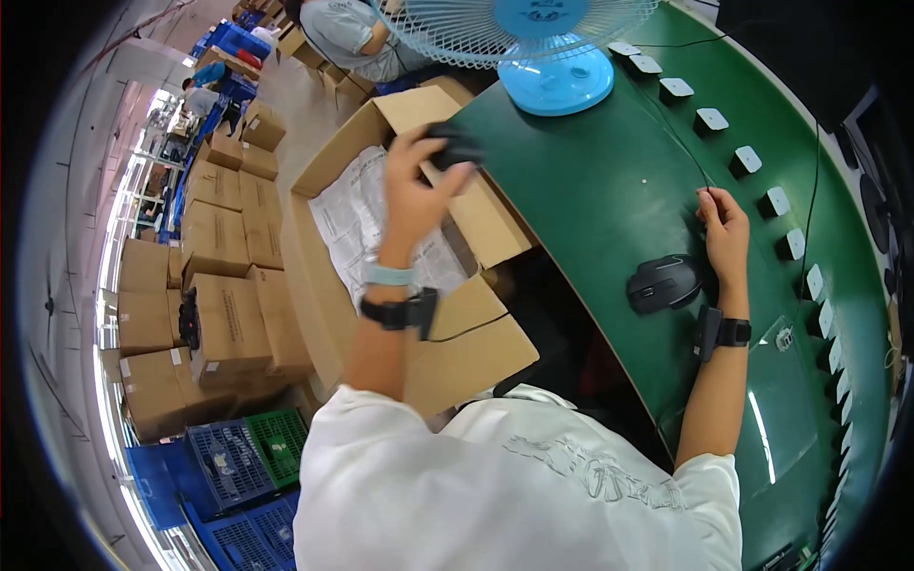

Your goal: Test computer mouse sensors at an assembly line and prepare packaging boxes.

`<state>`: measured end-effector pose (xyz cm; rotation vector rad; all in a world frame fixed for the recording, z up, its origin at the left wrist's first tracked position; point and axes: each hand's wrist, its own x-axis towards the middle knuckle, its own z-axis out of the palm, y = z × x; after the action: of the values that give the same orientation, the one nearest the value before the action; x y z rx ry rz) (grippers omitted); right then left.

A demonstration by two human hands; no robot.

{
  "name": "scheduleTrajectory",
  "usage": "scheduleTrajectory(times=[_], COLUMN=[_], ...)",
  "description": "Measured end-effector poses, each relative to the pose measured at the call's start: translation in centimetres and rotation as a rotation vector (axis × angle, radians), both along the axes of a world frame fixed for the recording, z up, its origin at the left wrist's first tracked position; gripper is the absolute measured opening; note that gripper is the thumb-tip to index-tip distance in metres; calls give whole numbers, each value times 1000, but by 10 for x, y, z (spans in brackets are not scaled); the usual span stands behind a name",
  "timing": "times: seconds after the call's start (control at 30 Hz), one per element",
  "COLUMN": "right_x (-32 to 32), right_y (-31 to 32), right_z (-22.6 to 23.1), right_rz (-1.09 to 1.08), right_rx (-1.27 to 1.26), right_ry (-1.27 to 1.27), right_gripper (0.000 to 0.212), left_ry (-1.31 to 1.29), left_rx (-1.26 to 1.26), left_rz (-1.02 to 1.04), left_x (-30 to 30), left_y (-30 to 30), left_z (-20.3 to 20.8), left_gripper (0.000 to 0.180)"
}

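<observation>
My left hand (419,195) grips a black computer mouse (452,145), blurred by motion, above the edge between the open cardboard box (381,105) and the green table (609,205). Crumpled printed paper (347,205) lines that box below my left wrist. On the table, my right hand (725,224) is closed, its thumb and finger pinching a thin black cable (681,143) that runs up toward the far side. A second black mouse (665,284) rests on the table just left of my right wrist.
A blue fan (555,71) stands at the table's far end. Several small white-topped blocks (747,160) line the right side. Stacked cartons (224,238) and blue and green crates (228,462) fill the left. Another person (343,38) sits beyond the box.
</observation>
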<state>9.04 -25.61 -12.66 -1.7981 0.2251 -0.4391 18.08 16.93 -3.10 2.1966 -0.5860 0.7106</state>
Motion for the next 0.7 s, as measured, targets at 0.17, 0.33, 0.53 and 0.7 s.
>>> scheduleTrajectory(times=[0.17,0.33,0.53,0.7], right_x=[3,-2,-9,0], right_y=[-4,-5,-11,12], right_z=[-6,-7,-9,2], right_rz=[12,-7,-41,-40], right_rx=[-20,-27,-65,-53], right_ry=[20,34,5,30], right_gripper=[26,24,21,23], left_ry=[341,544,122,-90], left_rx=[244,512,496,110], left_rz=[10,-105,-46,-148], left_x=[-7,-5,-2,8], left_y=[128,120,78,-40], left_z=[-77,-119,-93,3], left_gripper=[47,44,28,14])
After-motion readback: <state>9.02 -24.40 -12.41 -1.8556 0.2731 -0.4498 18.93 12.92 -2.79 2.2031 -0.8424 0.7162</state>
